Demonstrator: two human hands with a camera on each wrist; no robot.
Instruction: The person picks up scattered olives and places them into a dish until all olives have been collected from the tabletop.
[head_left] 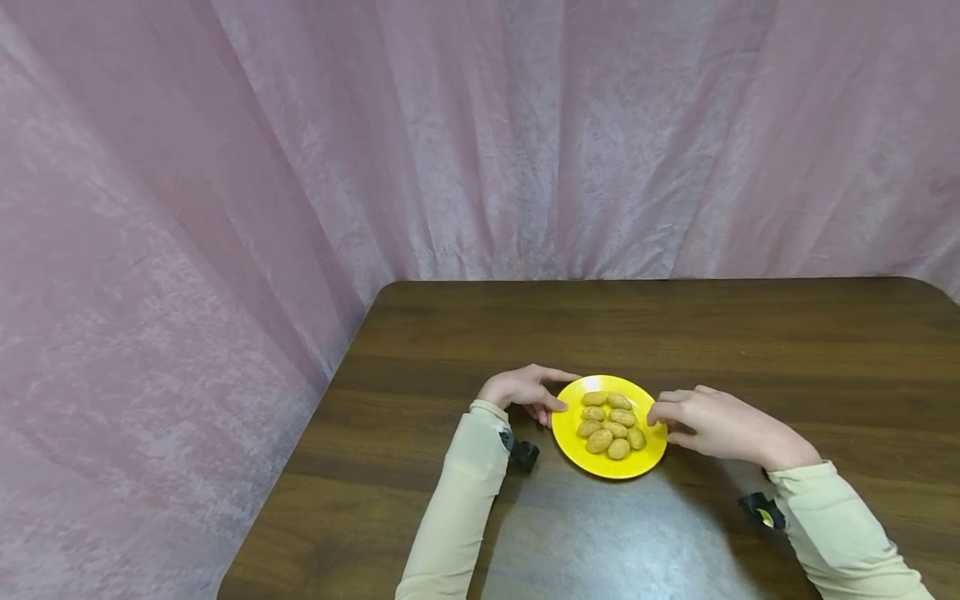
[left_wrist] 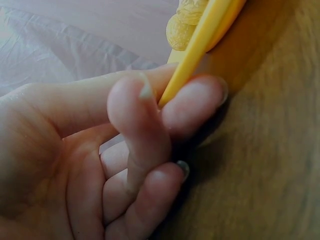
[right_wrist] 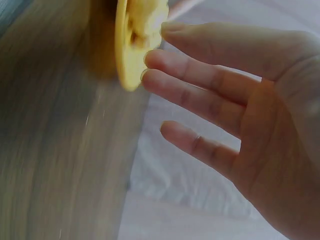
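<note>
A round yellow plate (head_left: pixel 607 467) is at the middle of the brown table, bearing several tan oval pieces with bumpy skins (head_left: pixel 618 449), which look like nuts in the shell. At its left rim, my left hand (head_left: pixel 525 389) pinches the edge. The left wrist view shows the plate's rim (left_wrist: pixel 192 55) between the fingers of that hand. My right hand (head_left: pixel 712 423) is at the right rim, palm facing the plate. Its fingers are loosely bent and spread in the right wrist view, fingertips close by the plate's edge (right_wrist: pixel 121 50), with nothing in the grasp.
Dark wood grain covers the table (head_left: pixel 390 475), whose rounded far corners reach a pink velvet curtain (head_left: pixel 487 150). The curtain also hangs along the left side. Small black cameras are strapped at both wrists, over pale sleeves (head_left: pixel 457 500).
</note>
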